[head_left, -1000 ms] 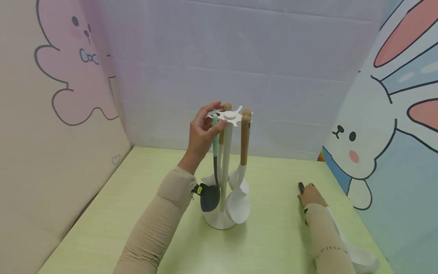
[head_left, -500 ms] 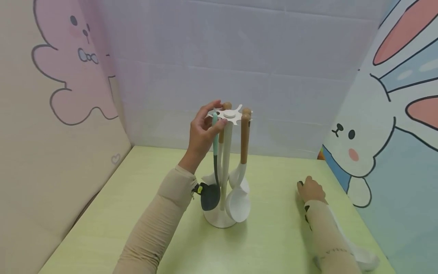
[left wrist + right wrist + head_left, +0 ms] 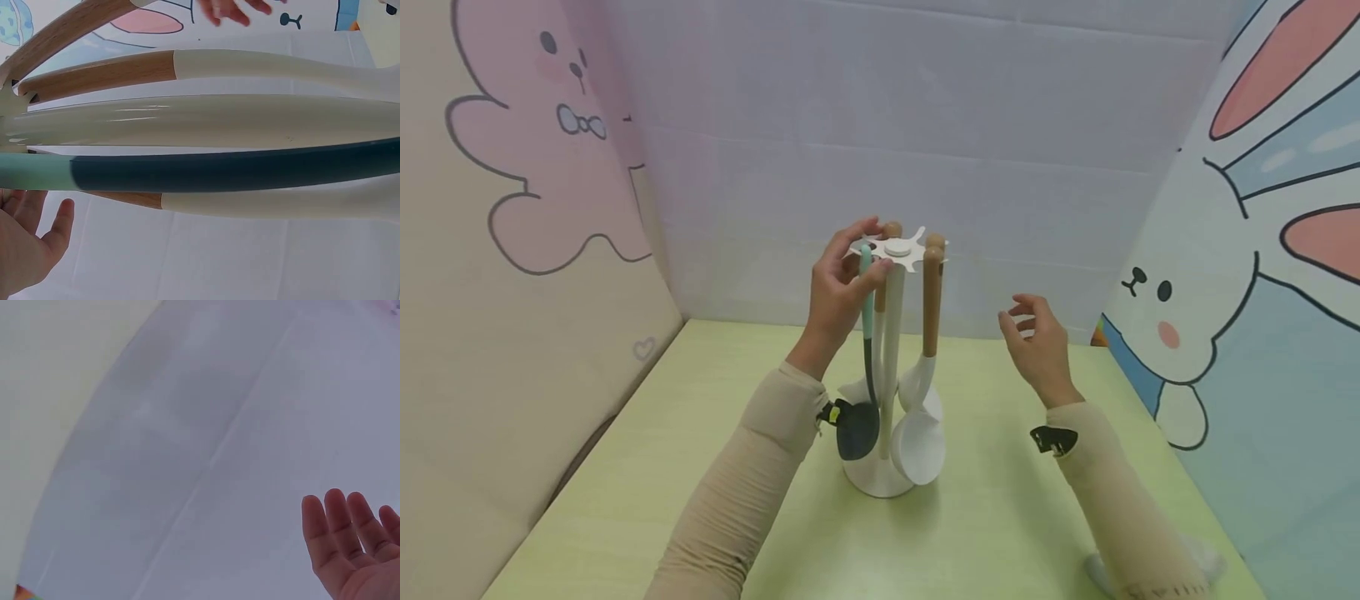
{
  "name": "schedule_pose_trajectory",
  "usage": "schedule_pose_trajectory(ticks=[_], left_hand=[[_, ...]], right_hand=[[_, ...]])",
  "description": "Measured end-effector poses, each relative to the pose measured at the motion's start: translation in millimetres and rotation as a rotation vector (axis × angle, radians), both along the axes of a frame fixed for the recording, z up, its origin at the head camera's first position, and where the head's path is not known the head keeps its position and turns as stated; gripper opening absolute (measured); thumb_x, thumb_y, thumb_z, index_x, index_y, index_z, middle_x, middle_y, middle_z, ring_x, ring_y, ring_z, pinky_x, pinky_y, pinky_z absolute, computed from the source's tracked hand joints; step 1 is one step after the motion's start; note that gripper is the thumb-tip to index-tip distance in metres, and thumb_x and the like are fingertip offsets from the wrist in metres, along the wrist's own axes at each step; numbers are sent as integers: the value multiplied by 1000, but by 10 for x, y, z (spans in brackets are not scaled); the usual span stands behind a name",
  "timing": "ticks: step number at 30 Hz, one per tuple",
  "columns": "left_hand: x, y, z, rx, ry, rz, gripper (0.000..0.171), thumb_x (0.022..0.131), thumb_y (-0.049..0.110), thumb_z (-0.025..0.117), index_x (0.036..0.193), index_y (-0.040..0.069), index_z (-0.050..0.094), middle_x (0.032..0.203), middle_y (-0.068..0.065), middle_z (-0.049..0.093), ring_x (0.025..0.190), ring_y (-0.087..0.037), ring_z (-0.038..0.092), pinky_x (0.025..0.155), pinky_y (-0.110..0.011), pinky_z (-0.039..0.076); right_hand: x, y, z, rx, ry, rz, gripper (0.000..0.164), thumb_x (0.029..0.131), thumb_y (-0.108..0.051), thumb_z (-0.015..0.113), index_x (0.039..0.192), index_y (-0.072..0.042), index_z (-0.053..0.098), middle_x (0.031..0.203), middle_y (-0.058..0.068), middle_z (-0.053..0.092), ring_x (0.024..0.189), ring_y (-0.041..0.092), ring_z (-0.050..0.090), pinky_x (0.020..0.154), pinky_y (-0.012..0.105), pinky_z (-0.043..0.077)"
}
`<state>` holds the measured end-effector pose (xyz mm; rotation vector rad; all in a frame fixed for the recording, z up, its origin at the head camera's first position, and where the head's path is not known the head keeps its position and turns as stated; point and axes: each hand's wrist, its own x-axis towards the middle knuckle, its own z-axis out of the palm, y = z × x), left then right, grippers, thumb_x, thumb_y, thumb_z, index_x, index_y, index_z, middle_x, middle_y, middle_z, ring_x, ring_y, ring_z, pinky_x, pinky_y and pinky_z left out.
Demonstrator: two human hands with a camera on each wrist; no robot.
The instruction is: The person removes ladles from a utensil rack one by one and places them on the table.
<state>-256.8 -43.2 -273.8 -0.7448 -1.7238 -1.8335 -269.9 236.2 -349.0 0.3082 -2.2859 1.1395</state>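
Utensil rack [image 3: 891, 350] stands below the left hand [image 3: 837, 287], which grips its top, apparently steadying it. The right hand [image 3: 1041, 346] hovers empty, loosely bent; the next move likely needs that grip firm.

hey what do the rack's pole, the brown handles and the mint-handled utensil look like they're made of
Pole: probably coated metal or plastic, cream and glossy; it shows sharp light streaks.
Brown handles: wood or a wood look, satin; fine grain runs lengthwise.
Mint-handled utensil: perhaps silicone or nylon, matte; its dark shaft shows no sharp highlights.
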Motion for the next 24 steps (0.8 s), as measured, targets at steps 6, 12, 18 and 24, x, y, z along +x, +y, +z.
schedule_pose_trajectory(ticks=[6, 12, 18, 24], left_hand=[[15, -6, 6, -3, -5, -7, 67, 82, 29, 63, 141, -2, 51, 132, -16, 56, 90, -11, 61, 73, -25, 48], [18, -7, 11, -6, -2, -16, 66, 83, 28, 63, 141, -1, 51, 132, -15, 56, 94, -16, 63, 74, -25, 50], [21, -14, 7, -14, -8, -16, 66, 83, 29, 63, 142, 0, 51, 132, -13, 55, 100, -23, 64, 77, -28, 51], [19, -20, 2, -19, -10, -5, 66, 83, 30, 63, 142, 1, 51, 133, -13, 55, 100, -25, 64, 78, -30, 51]], right_hand=[[372, -397, 276, -42, 252, 205, 40, 93, -4, 59, 131, 6, 49, 114, 21, 64, 90, 29, 64, 77, 14, 47], [631, -676, 217, 11, 330, 406, 65, 84, 5, 67, 141, 6, 34, 114, 22, 63, 87, 28, 65, 72, 28, 56], [695, -842, 27, 71, 239, 448, 72, 86, 2, 70, 146, 0, 30, 112, 18, 64, 85, 25, 66, 68, 44, 58], [683, -901, -101, 85, 205, 449, 62, 88, 7, 67, 141, 1, 34, 99, 15, 66, 78, 24, 68, 64, 36, 59]])
